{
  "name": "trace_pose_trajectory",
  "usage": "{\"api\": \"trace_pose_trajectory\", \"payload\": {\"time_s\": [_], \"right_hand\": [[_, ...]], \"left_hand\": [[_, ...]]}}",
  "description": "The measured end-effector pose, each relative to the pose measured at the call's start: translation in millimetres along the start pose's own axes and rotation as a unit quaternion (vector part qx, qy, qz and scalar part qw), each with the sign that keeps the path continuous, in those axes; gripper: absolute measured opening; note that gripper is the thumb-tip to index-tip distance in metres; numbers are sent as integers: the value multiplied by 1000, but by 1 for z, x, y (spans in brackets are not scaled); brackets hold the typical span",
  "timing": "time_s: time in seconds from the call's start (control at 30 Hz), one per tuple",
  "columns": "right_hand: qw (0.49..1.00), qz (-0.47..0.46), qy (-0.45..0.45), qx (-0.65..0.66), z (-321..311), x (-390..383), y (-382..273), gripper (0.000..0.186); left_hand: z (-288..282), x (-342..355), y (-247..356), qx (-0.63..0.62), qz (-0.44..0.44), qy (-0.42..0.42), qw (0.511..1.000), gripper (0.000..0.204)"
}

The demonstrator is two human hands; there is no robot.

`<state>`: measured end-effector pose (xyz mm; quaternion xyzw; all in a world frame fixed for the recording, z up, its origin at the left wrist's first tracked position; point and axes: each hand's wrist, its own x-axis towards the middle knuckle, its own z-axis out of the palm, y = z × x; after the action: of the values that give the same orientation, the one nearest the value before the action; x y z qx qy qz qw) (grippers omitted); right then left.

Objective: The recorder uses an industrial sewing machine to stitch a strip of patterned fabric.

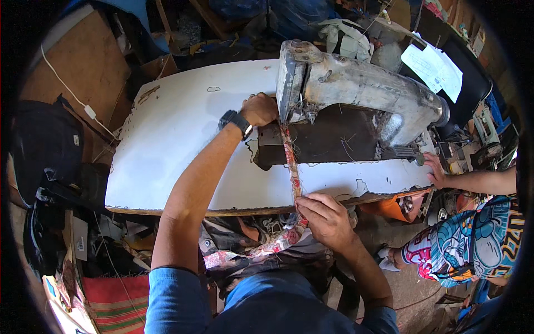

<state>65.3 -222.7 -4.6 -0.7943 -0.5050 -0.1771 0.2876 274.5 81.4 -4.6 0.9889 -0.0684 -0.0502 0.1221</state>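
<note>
While our left hand [259, 109] grips the patterned fabric strip [290, 161] behind the sewing machine [356, 83], our right hand [325, 218] pinches it at the white bench [172, 145] edge.

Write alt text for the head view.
A person feeds a narrow patterned fabric strip under a worn sewing machine on a white table; left hand near the needle, right hand pinching the strip at the table edge.
</note>
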Motion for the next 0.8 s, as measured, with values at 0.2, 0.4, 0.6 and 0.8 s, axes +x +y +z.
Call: {"api": "trace_pose_trajectory", "payload": {"time_s": [0.2,0.4,0.6,0.8], "right_hand": [[999,-4,-33,-1,-6,2,2,32],[999,-4,-44,15,-8,6,9,33],[999,5,-39,14,-6,14,17,35],[999,8,-44,30,-3,29,30,34]], "left_hand": [[25,-42,17,-129,45,329,934,18],[18,-46,30,-66,55,333,939,28],[15,-41,23,-66,59,339,936,29],[12,-23,12,-50,56,344,936,25]]}}
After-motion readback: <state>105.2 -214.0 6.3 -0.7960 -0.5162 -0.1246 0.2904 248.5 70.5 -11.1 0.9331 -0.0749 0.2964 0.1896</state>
